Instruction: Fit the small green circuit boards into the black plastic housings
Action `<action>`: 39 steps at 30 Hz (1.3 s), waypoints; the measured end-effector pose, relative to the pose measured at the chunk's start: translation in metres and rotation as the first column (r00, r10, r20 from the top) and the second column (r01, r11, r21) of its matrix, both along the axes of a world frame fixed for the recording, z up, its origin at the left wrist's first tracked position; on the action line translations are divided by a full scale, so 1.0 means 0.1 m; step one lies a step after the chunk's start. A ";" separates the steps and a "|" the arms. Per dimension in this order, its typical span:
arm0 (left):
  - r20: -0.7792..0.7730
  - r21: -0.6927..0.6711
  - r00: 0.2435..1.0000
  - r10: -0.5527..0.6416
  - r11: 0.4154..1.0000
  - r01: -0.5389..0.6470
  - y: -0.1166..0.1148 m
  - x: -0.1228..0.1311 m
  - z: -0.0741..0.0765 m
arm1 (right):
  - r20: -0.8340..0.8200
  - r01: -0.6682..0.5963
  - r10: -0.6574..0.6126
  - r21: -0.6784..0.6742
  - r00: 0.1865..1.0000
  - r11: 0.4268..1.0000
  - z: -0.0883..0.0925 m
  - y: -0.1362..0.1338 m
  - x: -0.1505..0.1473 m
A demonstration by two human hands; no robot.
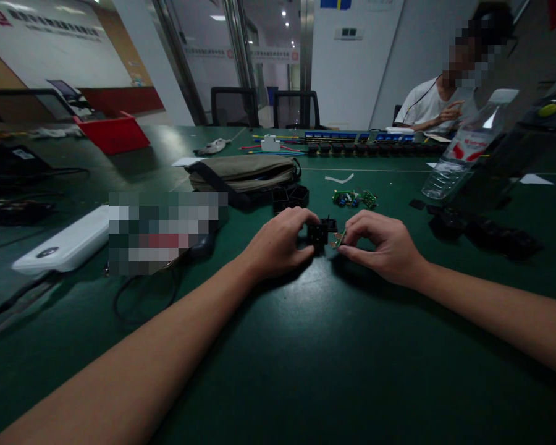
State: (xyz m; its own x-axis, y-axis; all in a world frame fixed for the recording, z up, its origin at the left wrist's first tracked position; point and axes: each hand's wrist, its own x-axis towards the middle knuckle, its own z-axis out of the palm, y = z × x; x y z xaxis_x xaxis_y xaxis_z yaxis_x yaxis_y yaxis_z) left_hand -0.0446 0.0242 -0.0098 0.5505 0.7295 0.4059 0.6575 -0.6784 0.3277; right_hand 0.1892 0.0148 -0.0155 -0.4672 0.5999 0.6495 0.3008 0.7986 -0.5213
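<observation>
My left hand (282, 242) grips a small black plastic housing (317, 235) between thumb and fingers, just above the green table. Close by on the right, my right hand (380, 247) pinches a small circuit board (340, 240) with green and copper-coloured parts. The board's edge is near the housing's right side; whether they touch I cannot tell. Behind both hands lies another black plastic part (328, 224). Beyond that is a small pile of green circuit boards (354, 198), and several black housings (290, 196) stand to its left.
A grey-green pouch (245, 173) lies ahead, with a white power bank (69, 241) on the left. A plastic bottle (467, 145) and black parts (486, 235) stand right. Rows of blue and black modules (361, 143), a red bin (113, 133) and a seated person (426, 105) are farther off.
</observation>
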 end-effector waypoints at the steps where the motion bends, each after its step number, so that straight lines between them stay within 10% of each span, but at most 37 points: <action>1: 0.002 0.001 1.000 0.002 1.000 -0.002 0.00 0.00 0.00 | 0.004 0.001 -0.001 0.011 1.000 1.000 0.00 0.00 0.00; 39: 0.040 0.007 0.999 -0.022 1.000 0.022 -0.01 -0.01 0.01 | -0.005 0.019 -0.019 0.058 1.000 0.998 0.02 -0.02 0.01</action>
State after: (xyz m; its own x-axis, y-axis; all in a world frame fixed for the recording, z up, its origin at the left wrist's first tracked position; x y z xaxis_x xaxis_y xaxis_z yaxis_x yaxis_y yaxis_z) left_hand -0.0451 0.0228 -0.0087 0.5498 0.7145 0.4327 0.6288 -0.6950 0.3488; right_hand 0.1899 0.0127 -0.0137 -0.4532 0.5698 0.6855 0.3140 0.8218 -0.4755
